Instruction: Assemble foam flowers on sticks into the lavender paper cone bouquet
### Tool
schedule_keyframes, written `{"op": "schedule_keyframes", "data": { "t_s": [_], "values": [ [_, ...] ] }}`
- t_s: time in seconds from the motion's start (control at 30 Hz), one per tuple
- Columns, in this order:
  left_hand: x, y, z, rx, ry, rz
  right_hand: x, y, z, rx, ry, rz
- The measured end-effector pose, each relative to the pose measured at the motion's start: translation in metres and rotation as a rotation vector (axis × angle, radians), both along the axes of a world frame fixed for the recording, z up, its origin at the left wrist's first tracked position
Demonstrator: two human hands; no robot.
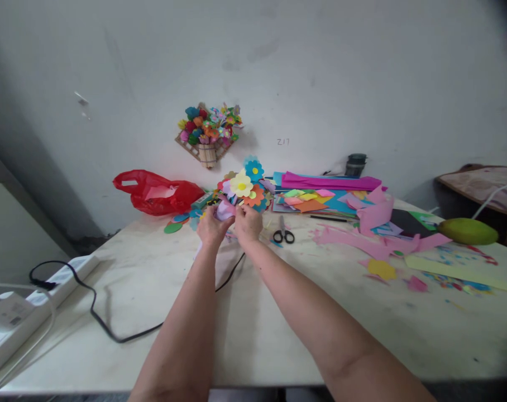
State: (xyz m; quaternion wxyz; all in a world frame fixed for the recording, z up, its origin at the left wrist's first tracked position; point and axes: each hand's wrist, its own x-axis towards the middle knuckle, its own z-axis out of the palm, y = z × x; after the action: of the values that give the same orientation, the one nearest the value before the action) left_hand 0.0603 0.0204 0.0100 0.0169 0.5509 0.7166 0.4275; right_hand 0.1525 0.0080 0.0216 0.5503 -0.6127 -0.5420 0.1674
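Over the middle of the table, my left hand [212, 228] is closed on a lilac paper piece [225, 211]. My right hand [248, 223] is right beside it, fingers pinched together; what lies between them is hidden. Just beyond both hands is a bunch of paper flowers [242, 183] in cream, blue, orange and lilac with contrasting round centres. Whether either hand touches the bunch I cannot tell. Scissors [283, 233] with black handles lie to the right of my right hand, blades pointing away.
A red plastic bag [157, 195] sits back left. Paper sheets [329, 184], pink scraps [374, 223] and a green mango-like fruit [468, 230] lie on the right. A black cable [123, 339] runs from the power strip [61, 282] under my forearms. A flower basket [207, 153] hangs on the wall.
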Motion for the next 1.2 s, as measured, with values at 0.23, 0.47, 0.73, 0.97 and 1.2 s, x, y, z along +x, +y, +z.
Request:
{"op": "schedule_keyframes", "data": {
  "t_s": [0.23,0.47,0.73,0.97,1.2],
  "values": [
    [-0.007,0.004,0.000,0.008,0.048,-0.073,0.002,-0.001,0.000,-0.012,-0.040,0.056],
    [-0.022,0.011,-0.004,-0.005,0.002,-0.239,0.002,-0.007,-0.004,-0.001,-0.115,0.054],
    [-0.022,0.012,-0.001,0.010,0.015,-0.275,-0.001,-0.012,0.001,-0.121,-0.159,0.030],
    [-0.025,0.015,-0.005,0.074,0.026,-0.290,0.001,-0.010,0.005,-0.155,-0.143,0.139],
    [-0.029,0.021,-0.011,0.125,0.017,-0.315,0.005,-0.014,0.010,-0.177,-0.074,0.250]
  ]
}}
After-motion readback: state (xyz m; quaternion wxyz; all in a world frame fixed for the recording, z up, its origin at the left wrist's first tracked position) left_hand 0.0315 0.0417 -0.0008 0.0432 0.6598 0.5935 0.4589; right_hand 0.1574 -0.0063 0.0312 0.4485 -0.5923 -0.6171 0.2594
